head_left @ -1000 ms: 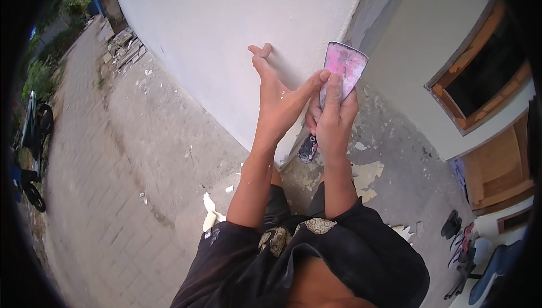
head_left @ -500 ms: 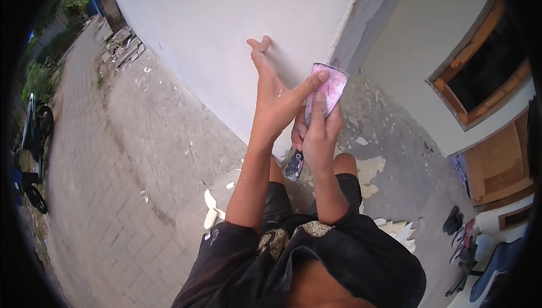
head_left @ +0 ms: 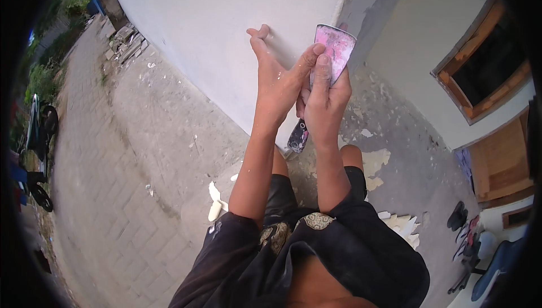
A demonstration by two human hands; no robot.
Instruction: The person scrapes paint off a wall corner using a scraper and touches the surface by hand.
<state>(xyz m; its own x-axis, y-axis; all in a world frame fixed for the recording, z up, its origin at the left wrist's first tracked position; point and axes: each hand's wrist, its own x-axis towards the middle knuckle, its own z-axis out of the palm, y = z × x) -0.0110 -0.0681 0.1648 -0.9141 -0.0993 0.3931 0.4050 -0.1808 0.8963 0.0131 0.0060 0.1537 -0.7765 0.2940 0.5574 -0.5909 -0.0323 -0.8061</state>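
A putty knife (head_left: 340, 43), its wide blade smeared pink, is gripped in my right hand (head_left: 327, 93) with the thumb pressed on the blade face. Its black, pink-spotted handle sticks out below the hand, toward me. My left hand (head_left: 276, 79) is beside it, fingers stretched out toward the white wall and thumb reaching across to the blade's left edge, close to my right thumb. White specks dot the back of my left hand. Whether its fingertips touch the wall I cannot tell.
In front stands the corner of a white wall (head_left: 226, 9), with a grey side face. Paint flakes (head_left: 375, 164) lie on the concrete. Paving runs along the left, past rubble (head_left: 127, 43) and a parked motorbike (head_left: 36, 133). A wooden window frame (head_left: 446, 77) and footwear (head_left: 457, 216) are at right.
Both hands and the putty knife have moved up in view, slightly to the right for the knife. My left thumb has shifted lower along the blade, nearer my right thumb.
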